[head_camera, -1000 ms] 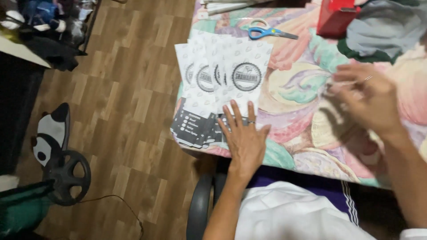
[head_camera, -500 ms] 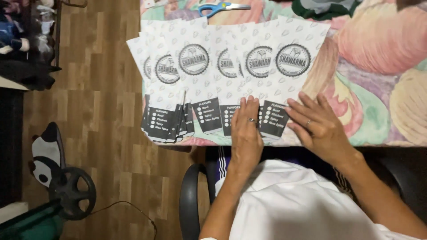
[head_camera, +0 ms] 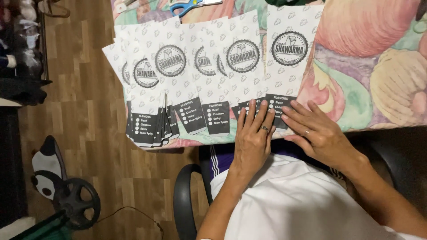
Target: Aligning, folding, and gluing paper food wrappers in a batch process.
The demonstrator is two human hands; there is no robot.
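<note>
At the table's near edge, your left hand and right hand lie flat, fingers spread, grasping nothing. Both press the fanned white paper bags against the floral tablecloth.

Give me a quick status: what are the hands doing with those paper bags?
Left hand and right hand flat, open, pressing the bottom edges of the fanned white paper bags. Bags overlap along the table edge. Scissors lie beyond, clear of them.
</note>
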